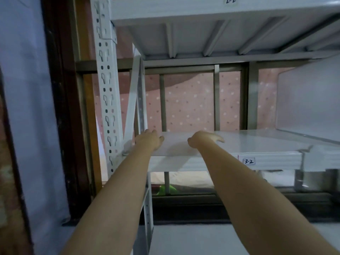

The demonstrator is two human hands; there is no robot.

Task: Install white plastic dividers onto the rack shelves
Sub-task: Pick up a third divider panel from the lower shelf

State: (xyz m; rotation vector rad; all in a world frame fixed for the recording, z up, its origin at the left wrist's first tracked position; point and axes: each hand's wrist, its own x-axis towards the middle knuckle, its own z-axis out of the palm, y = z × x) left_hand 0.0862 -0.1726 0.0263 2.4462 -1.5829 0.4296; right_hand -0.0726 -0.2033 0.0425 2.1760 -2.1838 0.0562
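- Two bare hands reach forward onto one white plastic divider (184,144) that lies flat on the rack shelf (257,142) marked "3-2".
- The left hand (150,138) rests on the divider's left part, just beside the rack's front left post (106,92); its fingers lie fairly straight and point toward the back of the shelf.
- The right hand (206,138) rests on the divider to the right of the left hand, fingers stretched flat and turned toward the right; the two hands are apart, and neither is seen curled round an edge.
- The flat divider has its long axis running front to back: its near end overhangs the shelf's front lip and hangs out toward the person, and its far end reaches toward the back of the shelf.
- A second white divider (309,100) stands upright on the same shelf, well to the right of the hands, its face toward the camera's left and its long axis also front to back.
- Two shelves show: the one under the hands and one above (220,28), seen from below, with a "2-2" label (230,0) on its front edge.
- The "3-2" label (249,161) sits on the lower shelf's front edge, right of the right forearm.
- Behind the rack hangs a pink dotted curtain (189,107).
- Below the shelf, something green (166,189) lies on the floor; what it is cannot be told.
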